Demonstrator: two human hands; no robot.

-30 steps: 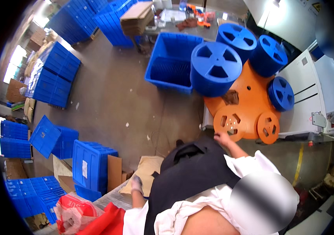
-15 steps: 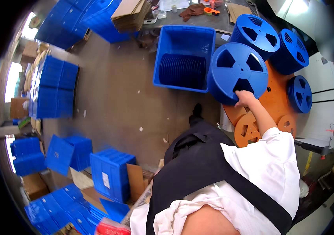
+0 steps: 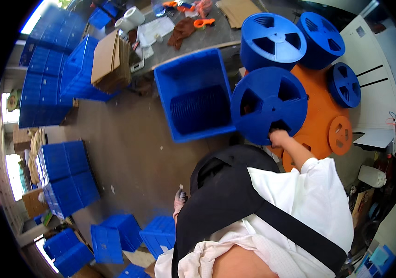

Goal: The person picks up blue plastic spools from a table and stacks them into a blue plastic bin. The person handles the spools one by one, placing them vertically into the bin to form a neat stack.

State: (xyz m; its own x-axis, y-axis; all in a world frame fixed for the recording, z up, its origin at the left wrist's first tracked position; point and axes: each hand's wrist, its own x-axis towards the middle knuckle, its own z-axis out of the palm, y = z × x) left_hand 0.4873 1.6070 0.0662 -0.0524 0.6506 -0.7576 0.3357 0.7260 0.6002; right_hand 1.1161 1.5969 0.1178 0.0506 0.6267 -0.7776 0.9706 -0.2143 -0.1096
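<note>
Reel stack: near blue reel stack (image 3: 272,98), at the left edge of the orange platform (image 3: 321,99), just beside the blue bin (image 3: 188,74); whether they touch is hidden. Round face, solid hub, wide openings between spokes.
Right hand: bare right hand (image 3: 279,138) at the near rim, fingers curled into the lowest opening. Fingertips hidden; cannot tell how tightly they close.
Weight: one disc probably light; layered edges in the right-hand opening suggest many together, so heavy as a whole.
Stiffness: looks like hard moulded plastic; should keep its shape, perhaps flex a little at the rim.
Surface: smooth, with a sheen; layers may slide on each other. Not obviously fragile.
Hold: rim beside an opening gives the best hook; a second grip across the hub would likely steady it.
Left hand: gloved left hand (image 3: 180,199) low beside the black apron (image 3: 226,185), well apart from the reels; cannot tell whether it holds anything.
Bin: dark discs (image 3: 200,104) packed on edge inside.
Beyond: worktop (image 3: 202,41) with brown cloth (image 3: 181,33).
</note>
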